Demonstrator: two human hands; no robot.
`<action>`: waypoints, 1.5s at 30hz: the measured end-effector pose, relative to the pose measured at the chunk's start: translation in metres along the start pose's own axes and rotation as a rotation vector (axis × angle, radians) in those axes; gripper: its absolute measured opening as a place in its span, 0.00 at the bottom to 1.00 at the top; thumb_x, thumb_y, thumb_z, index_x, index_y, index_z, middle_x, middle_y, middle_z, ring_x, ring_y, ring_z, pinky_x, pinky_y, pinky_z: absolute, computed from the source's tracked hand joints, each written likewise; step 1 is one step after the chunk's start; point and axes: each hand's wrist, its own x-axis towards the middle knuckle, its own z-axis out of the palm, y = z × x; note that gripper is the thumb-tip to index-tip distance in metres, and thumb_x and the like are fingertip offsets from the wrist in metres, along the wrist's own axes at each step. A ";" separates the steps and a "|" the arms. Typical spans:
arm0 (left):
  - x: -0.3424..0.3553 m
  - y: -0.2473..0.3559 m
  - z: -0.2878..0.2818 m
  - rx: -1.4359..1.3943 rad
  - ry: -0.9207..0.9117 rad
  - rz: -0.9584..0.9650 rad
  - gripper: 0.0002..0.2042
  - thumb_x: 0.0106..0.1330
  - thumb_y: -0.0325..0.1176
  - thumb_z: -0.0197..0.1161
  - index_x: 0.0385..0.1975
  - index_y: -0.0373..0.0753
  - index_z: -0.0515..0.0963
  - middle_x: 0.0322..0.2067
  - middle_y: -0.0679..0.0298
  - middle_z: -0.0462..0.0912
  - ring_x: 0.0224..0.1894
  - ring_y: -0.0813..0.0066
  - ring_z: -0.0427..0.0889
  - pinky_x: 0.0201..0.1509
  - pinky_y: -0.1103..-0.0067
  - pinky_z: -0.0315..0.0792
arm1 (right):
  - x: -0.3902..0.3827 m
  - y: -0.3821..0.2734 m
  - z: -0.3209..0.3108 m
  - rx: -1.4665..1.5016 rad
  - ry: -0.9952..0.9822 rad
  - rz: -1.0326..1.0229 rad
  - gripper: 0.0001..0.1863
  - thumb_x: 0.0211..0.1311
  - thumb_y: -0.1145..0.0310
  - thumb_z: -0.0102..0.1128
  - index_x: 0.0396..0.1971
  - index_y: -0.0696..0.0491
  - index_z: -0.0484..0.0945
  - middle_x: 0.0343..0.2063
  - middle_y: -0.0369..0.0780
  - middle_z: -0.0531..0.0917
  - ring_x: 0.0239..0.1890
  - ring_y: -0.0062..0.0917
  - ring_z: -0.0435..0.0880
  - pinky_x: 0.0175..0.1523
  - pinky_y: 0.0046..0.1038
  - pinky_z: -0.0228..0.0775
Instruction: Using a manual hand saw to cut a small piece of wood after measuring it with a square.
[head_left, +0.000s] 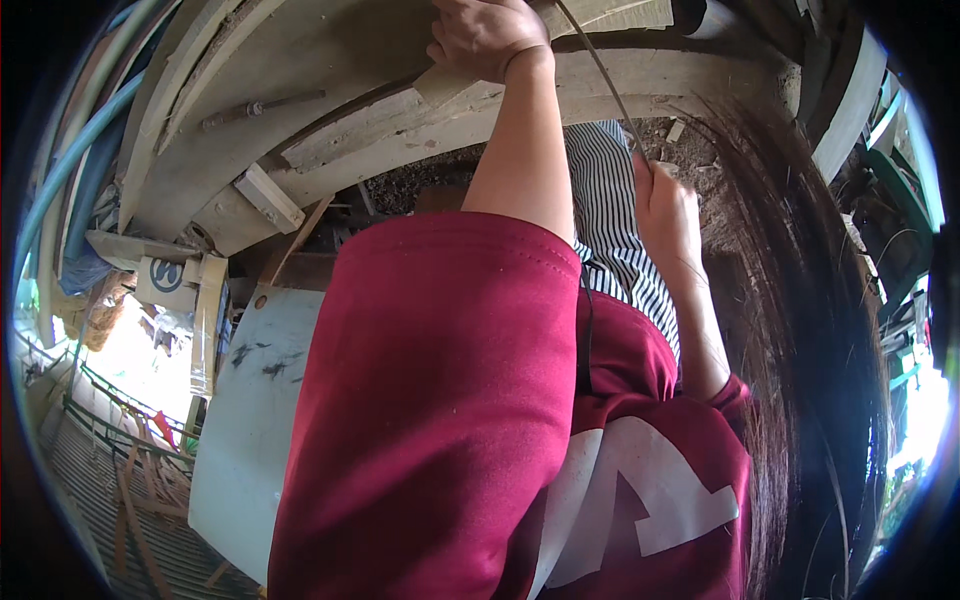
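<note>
At the top edge my left hand presses down with its fingers curled over a pale wooden board; the picture's edge cuts off part of the hand. The board lies across a thick wooden beam. Lower and to the right, my right hand is closed at the near end of a handsaw, whose blade shows nearly edge-on as a long thin line. Its handle is mostly hidden in the fingers. The blade's far end reaches the board beside my left hand, beyond the picture's top.
On the grey wooden surface lies a thin rod-shaped tool. A short wood block juts from the beam. A pale blue panel stands at lower left, near light blue pipes. Long dark hair hangs at right.
</note>
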 end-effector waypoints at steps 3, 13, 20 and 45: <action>-0.006 0.006 0.004 -0.030 -0.002 0.031 0.10 0.49 0.28 0.48 0.32 0.42 0.69 0.27 0.56 0.77 0.32 0.57 0.75 0.44 0.65 0.63 | 0.063 -0.015 0.010 0.017 0.220 -0.263 0.18 0.61 0.62 0.42 0.20 0.60 0.72 0.16 0.51 0.74 0.21 0.46 0.75 0.27 0.40 0.67; 0.001 -0.006 0.005 -0.046 0.014 0.013 0.08 0.49 0.28 0.48 0.31 0.42 0.69 0.26 0.58 0.77 0.29 0.59 0.75 0.40 0.67 0.63 | -0.016 0.025 0.019 0.032 -0.030 0.025 0.15 0.61 0.64 0.43 0.23 0.59 0.73 0.15 0.51 0.74 0.21 0.44 0.76 0.25 0.39 0.65; -0.006 0.009 0.002 -0.036 -0.077 0.007 0.07 0.50 0.29 0.48 0.29 0.43 0.69 0.24 0.57 0.77 0.29 0.60 0.75 0.40 0.68 0.63 | 0.042 0.002 0.019 -0.024 0.160 -0.203 0.17 0.62 0.61 0.42 0.26 0.57 0.74 0.18 0.50 0.76 0.22 0.43 0.76 0.28 0.37 0.68; -0.003 0.002 -0.003 -0.080 -0.029 -0.010 0.07 0.49 0.26 0.45 0.27 0.43 0.69 0.22 0.59 0.78 0.28 0.61 0.76 0.41 0.72 0.64 | -0.007 0.024 0.007 0.137 0.043 -0.006 0.16 0.61 0.62 0.44 0.17 0.56 0.68 0.10 0.47 0.73 0.14 0.41 0.75 0.20 0.37 0.67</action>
